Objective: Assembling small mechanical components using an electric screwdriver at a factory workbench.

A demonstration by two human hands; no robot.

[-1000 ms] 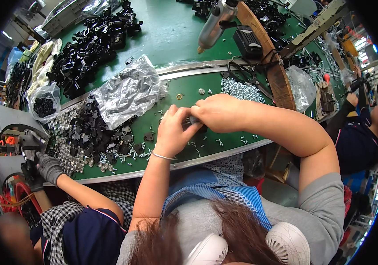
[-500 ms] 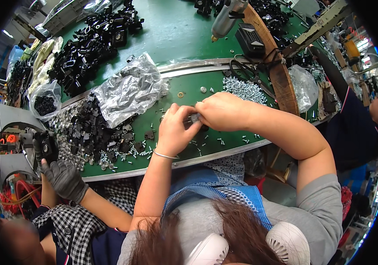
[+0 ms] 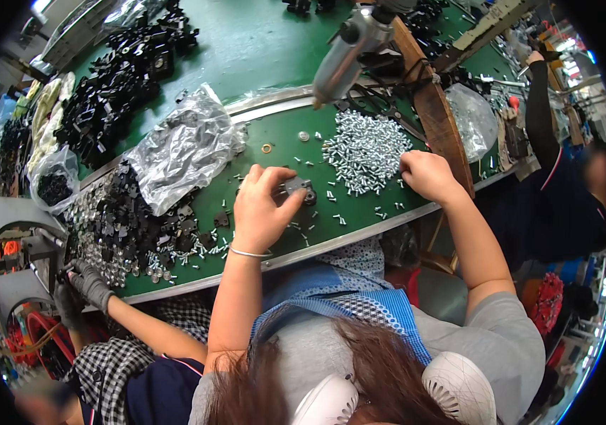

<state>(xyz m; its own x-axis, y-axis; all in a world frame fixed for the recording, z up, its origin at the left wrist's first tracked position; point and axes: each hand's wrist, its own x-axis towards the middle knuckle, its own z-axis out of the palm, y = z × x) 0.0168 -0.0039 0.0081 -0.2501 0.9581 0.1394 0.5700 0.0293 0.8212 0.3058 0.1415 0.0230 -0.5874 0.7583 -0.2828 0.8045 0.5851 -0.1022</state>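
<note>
My left hand [image 3: 264, 209] is closed around a small black metal part [image 3: 294, 187], its thumb and fingers gripping the sides just above the green tabletop. Well to the right, my right hand [image 3: 427, 175] is at the right edge of a heap of small silver screws [image 3: 366, 152], its fingers curled together. Whatever may be in those fingertips is hidden. A brass ring [image 3: 267, 148] and a round silver cap [image 3: 303, 136] lie beyond my left hand. Several loose screws are scattered between my hands.
A power screwdriver [image 3: 338, 71] hangs over the screws. Crumpled clear plastic [image 3: 186, 149] and black clips [image 3: 147, 205] cover the left side. A wooden strip [image 3: 436, 120] bounds the right. A co-worker's gloved hand [image 3: 92, 285] is at a grey machine [image 3: 19, 241].
My right hand has left the black part and moved right to the screw heap. My left hand keeps the part. At left, the co-worker's gloved hands have moved lower.
</note>
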